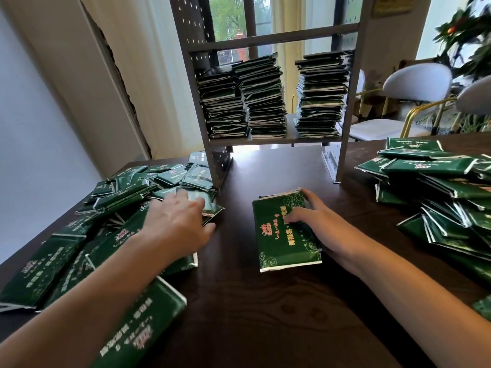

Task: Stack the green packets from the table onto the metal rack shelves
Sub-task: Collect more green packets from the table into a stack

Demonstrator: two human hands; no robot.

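Packets (285, 229) sit in a small pile at frame centre on the tabletop (239, 301), your right hand (318, 221) grasping their right edge. Your left hand (178, 221) lies flat, released, on the loose heap (106, 208) at left. Three stacks (263, 96) fill the rack shelf (291, 132) above.

The packet (285, 229) lying flat near the middle of the table (265, 314) is deep green with white edges, a pale swirling cloud pattern at its corners, lines of light lettering and a small red-and-gold emblem. The loose packets at the left (79, 248) and the heap at the right (446, 187) show the same dark green with white trim and pale print. The table is very dark brown with a faint wood grain. The metal rack (350, 102) is grey, its side panels dotted with rows of small perforations. The stacked packets on its shelf (263, 99) look almost black-green, striped by thin white edges. The chairs (414, 83) at the far right are white with gold-coloured frames.
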